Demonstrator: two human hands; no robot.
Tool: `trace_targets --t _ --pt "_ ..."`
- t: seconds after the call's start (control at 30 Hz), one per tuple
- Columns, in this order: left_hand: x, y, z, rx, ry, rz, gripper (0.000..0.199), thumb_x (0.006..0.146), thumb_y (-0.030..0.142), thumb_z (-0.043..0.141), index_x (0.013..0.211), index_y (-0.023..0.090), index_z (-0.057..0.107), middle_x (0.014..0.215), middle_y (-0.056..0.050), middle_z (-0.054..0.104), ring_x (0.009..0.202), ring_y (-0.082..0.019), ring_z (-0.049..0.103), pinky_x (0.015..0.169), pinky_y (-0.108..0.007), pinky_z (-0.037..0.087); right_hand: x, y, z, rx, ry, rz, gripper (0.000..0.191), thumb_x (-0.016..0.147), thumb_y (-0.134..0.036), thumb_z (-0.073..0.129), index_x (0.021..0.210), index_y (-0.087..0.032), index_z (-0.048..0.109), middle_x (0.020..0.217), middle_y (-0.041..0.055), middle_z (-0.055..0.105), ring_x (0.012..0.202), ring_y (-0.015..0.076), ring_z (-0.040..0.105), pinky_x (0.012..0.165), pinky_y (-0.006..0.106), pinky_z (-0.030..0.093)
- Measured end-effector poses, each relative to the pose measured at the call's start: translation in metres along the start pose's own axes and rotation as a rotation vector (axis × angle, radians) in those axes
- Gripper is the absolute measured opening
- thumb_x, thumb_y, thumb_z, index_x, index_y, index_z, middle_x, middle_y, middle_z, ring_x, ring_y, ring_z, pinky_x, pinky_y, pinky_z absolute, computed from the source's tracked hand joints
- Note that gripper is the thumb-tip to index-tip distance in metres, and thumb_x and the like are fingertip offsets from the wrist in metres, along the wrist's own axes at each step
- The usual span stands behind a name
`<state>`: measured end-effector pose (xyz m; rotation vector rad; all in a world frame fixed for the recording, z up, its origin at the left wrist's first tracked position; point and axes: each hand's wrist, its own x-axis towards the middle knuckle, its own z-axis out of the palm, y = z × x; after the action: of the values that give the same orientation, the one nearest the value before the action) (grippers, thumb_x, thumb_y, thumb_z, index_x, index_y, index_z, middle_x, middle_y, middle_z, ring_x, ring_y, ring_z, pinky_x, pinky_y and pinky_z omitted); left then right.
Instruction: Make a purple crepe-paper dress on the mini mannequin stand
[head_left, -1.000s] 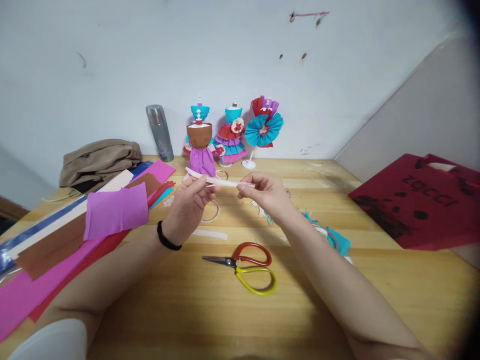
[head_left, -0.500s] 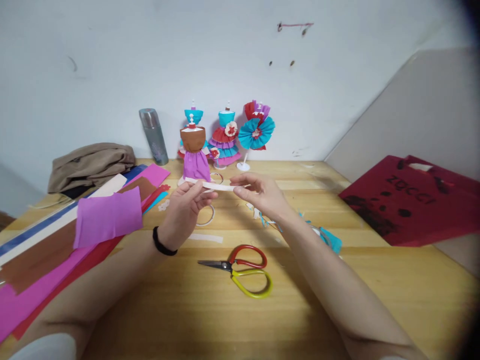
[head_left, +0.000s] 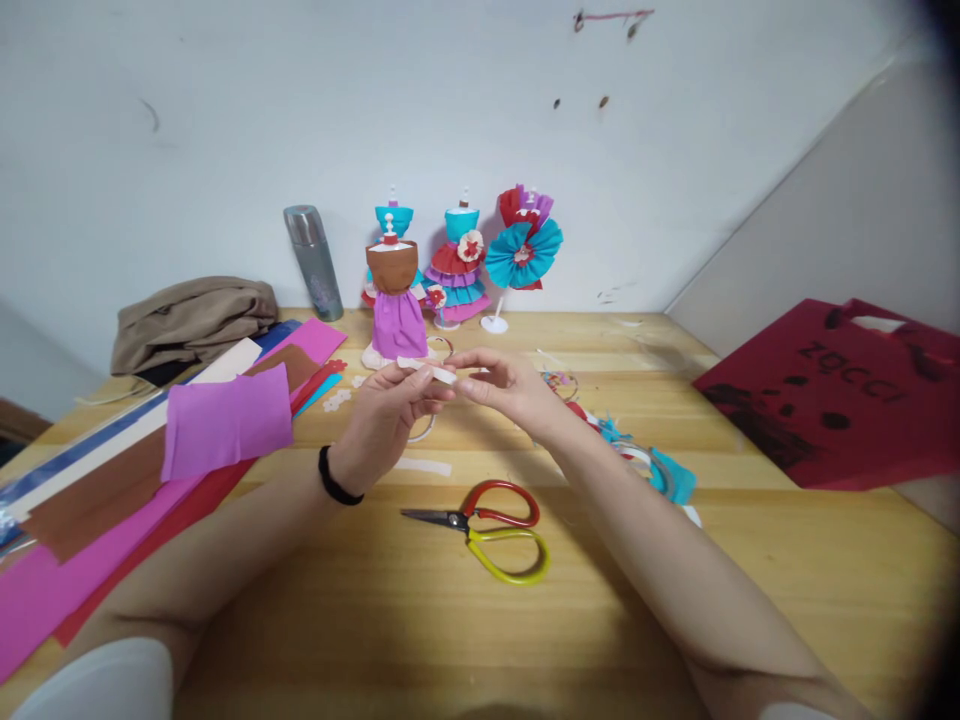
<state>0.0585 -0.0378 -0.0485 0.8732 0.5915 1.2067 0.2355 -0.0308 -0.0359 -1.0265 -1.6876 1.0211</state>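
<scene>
Between my two hands a narrow white strip (head_left: pixel 437 374) is held above the table, in front of the small dress form. My left hand (head_left: pixel 381 425) pinches it between thumb and fingers, and a short end sticks out at the upper left. At its right end, the thumb and fingers of my right hand (head_left: pixel 506 388) close on it. Below them lies a pair of scissors (head_left: pixel 466 520) with one red and one yellow handle, blades toward the left. Another white strip (head_left: pixel 424 466) lies flat on the wood. The dress form (head_left: pixel 397 320) wears a brown top and a purple skirt.
Coloured crepe sheets (head_left: pixel 229 425) spread along the left, near a folded brown cloth (head_left: pixel 195 325) and a flask (head_left: pixel 313 265). More dressed forms (head_left: pixel 459 258) stand by the wall. Scraps and a tape roll (head_left: pixel 637 458) lie right, with a red bag (head_left: pixel 832 400) beyond.
My right hand has come closer to my left, so less of the white strip shows between them. The view has shifted slightly; the scissors and dress forms stay put.
</scene>
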Motion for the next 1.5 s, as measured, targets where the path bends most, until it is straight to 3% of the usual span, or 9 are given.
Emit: trace_targets --t 0.1,0.2,0.4,0.57,0.83,1.13,1.5 --pt "0.001 0.001 -0.001 0.013 -0.004 -0.001 0.016 0.072 0.025 0.084 0.08 0.014 0.077 0.076 -0.005 0.075 0.066 -0.012 0.07 0.058 -0.019 0.051 0.0 0.0 0.001 0.135 -0.06 0.12 0.031 0.067 -0.046 0.076 0.081 -0.02 0.069 0.08 0.0029 0.071 0.074 0.0168 0.061 0.072 0.032 0.047" --pt "0.002 0.001 -0.002 0.027 -0.015 0.015 0.017 0.072 0.026 0.083 0.081 0.014 0.076 0.078 -0.005 0.075 0.067 -0.012 0.07 0.057 -0.019 0.049 0.0 -0.001 0.001 0.132 -0.042 0.151 0.032 0.064 -0.047 0.079 0.072 -0.019 0.065 0.067 -0.0011 0.063 0.063 0.0127 0.053 0.064 0.028 0.042" --pt "0.003 0.001 -0.004 0.044 -0.043 0.035 0.017 0.072 0.028 0.083 0.078 0.014 0.076 0.074 -0.005 0.074 0.065 -0.012 0.068 0.056 -0.02 0.048 0.0 0.0 0.004 0.246 -0.065 0.131 0.038 0.064 -0.048 0.08 0.085 -0.02 0.066 0.076 0.0006 0.067 0.069 0.014 0.058 0.068 0.029 0.045" --pt "0.003 0.004 -0.004 0.046 -0.013 0.062 0.018 0.068 0.027 0.085 0.076 0.014 0.075 0.072 -0.003 0.073 0.06 -0.01 0.065 0.051 -0.018 0.046 0.001 0.0 0.002 0.162 -0.035 0.155 0.033 0.062 -0.047 0.079 0.067 -0.019 0.062 0.063 -0.0019 0.058 0.06 0.0108 0.047 0.061 0.027 0.037" --pt "0.006 0.009 -0.006 0.024 0.048 0.06 0.023 0.066 0.029 0.087 0.074 0.014 0.072 0.067 -0.001 0.07 0.058 -0.009 0.064 0.05 -0.016 0.046 0.002 -0.001 0.001 0.061 -0.012 0.102 0.03 0.065 -0.045 0.073 0.062 -0.019 0.058 0.056 -0.0046 0.047 0.055 0.0091 0.037 0.057 0.026 0.028" --pt "0.009 0.003 -0.008 -0.043 0.031 0.056 0.026 0.067 0.029 0.085 0.072 0.013 0.065 0.072 -0.001 0.069 0.059 -0.01 0.067 0.049 -0.017 0.047 0.004 0.008 -0.001 -0.084 0.029 0.04 0.029 0.069 -0.045 0.068 0.064 -0.018 0.057 0.057 -0.0034 0.048 0.056 0.0097 0.038 0.056 0.025 0.03" --pt "0.012 0.005 -0.009 -0.037 0.078 0.033 0.024 0.072 0.025 0.08 0.075 0.014 0.059 0.069 0.0 0.067 0.057 -0.01 0.066 0.049 -0.017 0.046 0.001 0.002 0.0 -0.162 0.018 0.002 0.025 0.073 -0.04 0.063 0.064 -0.018 0.057 0.06 -0.0013 0.052 0.057 0.0111 0.044 0.058 0.026 0.035"
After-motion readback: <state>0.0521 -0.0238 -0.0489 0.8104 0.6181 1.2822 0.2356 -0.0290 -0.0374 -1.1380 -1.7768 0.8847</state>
